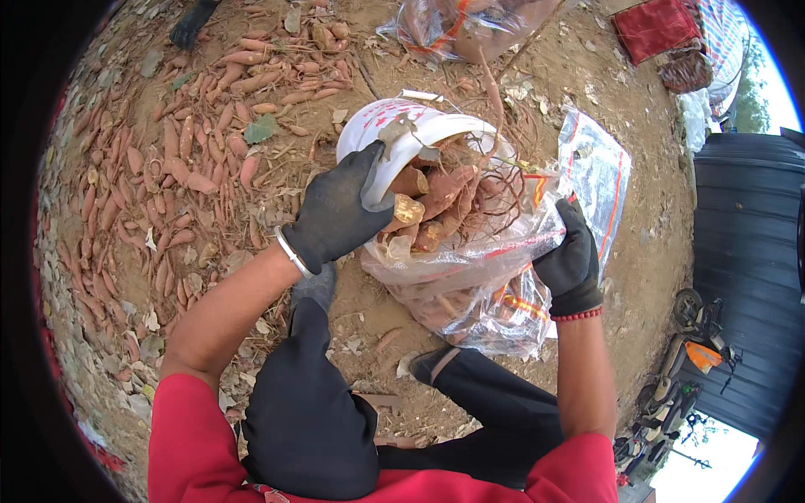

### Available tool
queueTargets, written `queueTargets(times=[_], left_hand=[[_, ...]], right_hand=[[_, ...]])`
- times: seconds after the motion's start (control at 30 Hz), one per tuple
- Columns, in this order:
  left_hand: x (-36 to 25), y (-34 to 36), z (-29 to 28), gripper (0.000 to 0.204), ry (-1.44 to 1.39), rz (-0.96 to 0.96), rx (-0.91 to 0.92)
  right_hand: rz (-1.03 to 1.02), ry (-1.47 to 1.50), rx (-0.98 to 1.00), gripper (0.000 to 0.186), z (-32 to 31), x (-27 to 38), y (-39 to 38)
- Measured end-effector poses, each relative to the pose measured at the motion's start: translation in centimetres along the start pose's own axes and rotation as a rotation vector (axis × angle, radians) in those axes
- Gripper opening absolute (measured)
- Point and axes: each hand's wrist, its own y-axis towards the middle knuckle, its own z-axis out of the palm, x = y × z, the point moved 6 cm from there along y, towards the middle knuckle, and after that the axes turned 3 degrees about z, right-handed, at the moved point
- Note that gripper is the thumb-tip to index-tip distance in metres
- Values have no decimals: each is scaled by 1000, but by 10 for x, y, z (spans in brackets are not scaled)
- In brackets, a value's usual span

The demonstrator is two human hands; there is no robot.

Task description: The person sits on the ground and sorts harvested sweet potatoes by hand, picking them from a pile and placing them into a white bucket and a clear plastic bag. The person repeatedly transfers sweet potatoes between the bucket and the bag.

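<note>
A white bucket [366, 122] with red marks lies tipped, its mouth towards a clear plastic bag [453, 289] with red and yellow stripes. Sweet potatoes [446, 189] with long stringy roots fill the opening where bucket and bag meet, and more show through the plastic. My left hand [345, 204], in a black glove, is closed on the bucket's rim. The bag's right edge is gripped by my right hand [573, 258], also gloved in black; part of its fingers is hidden behind the plastic.
Many loose sweet potatoes [180, 168] cover the leaf-strewn dirt at left. Another filled clear bag [465, 25] stands at the far side, and a dark-gloved hand [191, 27] shows at far left. Parked bikes [675, 377] stand by a dark corrugated wall [742, 243] at right.
</note>
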Motion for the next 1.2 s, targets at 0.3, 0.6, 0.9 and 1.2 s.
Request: queueTargets(times=[0.3, 0.6, 0.9, 1.2], left_hand=[[-100, -47, 76, 74, 315, 408, 160], [-99, -56, 77, 66, 242, 463, 233], [-100, -37, 104, 54, 226, 359, 430], [-97, 24, -64, 23, -114, 302, -5]], right_hand=[[-152, 136, -140, 40, -56, 3, -66], [-402, -1292, -402, 52, 38, -11, -30], [-608, -1428, -832, 87, 36, -28, -14], [-737, -1136, -789, 81, -18, -25, -112]])
